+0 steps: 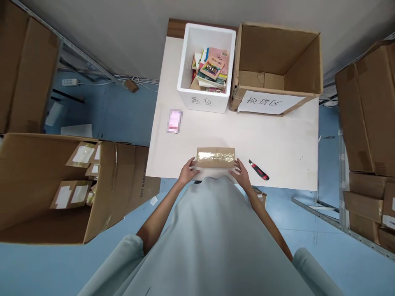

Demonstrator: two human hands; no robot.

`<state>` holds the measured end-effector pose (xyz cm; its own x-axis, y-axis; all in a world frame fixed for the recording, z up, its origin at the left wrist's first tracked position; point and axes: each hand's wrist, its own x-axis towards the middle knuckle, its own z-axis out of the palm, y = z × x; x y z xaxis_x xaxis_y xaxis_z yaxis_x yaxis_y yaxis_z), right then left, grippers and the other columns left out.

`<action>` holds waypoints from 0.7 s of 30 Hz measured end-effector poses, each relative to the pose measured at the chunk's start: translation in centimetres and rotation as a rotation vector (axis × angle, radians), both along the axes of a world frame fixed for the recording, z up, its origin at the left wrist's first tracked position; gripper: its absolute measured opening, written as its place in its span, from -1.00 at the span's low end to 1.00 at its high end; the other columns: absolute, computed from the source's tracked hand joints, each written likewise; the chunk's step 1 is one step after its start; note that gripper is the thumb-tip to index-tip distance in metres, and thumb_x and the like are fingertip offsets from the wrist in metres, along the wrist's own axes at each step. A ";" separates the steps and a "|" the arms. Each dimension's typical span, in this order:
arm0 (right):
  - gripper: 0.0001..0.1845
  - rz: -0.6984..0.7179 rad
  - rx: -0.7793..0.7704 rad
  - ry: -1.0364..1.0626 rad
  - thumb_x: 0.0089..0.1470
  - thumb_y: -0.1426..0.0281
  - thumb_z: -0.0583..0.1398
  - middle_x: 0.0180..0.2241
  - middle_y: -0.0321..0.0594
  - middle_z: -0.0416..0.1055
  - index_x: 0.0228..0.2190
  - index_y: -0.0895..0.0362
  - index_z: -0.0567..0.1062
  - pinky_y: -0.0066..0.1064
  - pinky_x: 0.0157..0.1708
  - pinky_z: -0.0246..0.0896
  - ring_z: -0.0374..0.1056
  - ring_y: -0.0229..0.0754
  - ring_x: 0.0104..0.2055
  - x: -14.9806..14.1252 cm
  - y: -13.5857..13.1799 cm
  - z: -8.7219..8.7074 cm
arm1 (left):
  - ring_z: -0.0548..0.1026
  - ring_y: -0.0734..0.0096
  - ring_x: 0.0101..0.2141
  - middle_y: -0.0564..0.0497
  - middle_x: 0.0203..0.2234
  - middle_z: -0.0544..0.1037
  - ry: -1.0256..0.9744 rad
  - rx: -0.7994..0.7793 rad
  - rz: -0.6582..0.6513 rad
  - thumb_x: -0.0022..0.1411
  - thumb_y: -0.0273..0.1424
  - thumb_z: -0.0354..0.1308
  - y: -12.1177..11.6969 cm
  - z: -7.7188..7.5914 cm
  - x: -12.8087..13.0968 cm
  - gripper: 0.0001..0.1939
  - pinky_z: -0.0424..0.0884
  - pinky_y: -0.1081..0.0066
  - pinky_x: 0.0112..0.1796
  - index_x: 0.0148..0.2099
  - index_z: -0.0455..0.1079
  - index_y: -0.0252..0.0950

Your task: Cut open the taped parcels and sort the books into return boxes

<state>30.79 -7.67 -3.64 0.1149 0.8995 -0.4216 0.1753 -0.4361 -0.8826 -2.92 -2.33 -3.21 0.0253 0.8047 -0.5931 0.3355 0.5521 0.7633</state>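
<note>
A small cardboard box with shiny clear tape along its top is at the table's near edge, in front of my body. My left hand holds its left end, with the fingers curved around the corner. At the opposite end, my right hand grips the box the same way. A red and black utility knife lies on the table just right of my right hand. Its short blade end points up and left. The underside of the box is hidden.
On the white table stand a white foam box of books and a large open carton with a handwritten sign. A blurred pink item lies at left. A big carton with small parcels stands left; stacked cartons are right.
</note>
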 end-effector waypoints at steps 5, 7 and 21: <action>0.00 0.003 -0.052 -0.041 0.07 -0.23 0.40 0.36 0.14 0.51 0.36 0.06 0.49 0.17 0.38 0.43 0.47 0.24 0.40 -0.1 0.1 -1.0 | 0.51 -0.04 0.34 -0.25 0.46 0.44 0.013 -0.074 -0.028 0.10 -0.41 0.49 -0.7 -0.5 0.9 -0.01 0.54 0.01 0.29 0.56 0.32 -0.15; -0.11 -0.017 -0.066 -0.066 0.17 -0.22 0.32 0.29 0.13 0.57 0.31 0.08 0.52 0.12 0.35 0.47 0.57 0.21 0.30 -0.4 0.7 -1.1 | 0.47 -0.05 0.39 -0.25 0.47 0.43 0.014 -0.045 -0.032 0.17 -0.40 0.45 -0.4 -0.4 1.7 -0.10 0.50 0.01 0.33 0.54 0.36 -0.17; -0.32 -0.032 0.077 -0.240 0.42 -0.10 0.12 0.28 0.02 0.62 0.25 0.07 0.64 0.09 0.36 0.47 0.55 0.18 0.30 -0.3 3.1 2.3 | 0.65 0.00 0.21 -0.17 0.21 0.71 0.095 0.152 0.094 0.49 -0.15 0.25 2.1 1.9 2.5 -0.58 0.54 0.10 0.31 0.22 0.66 -0.25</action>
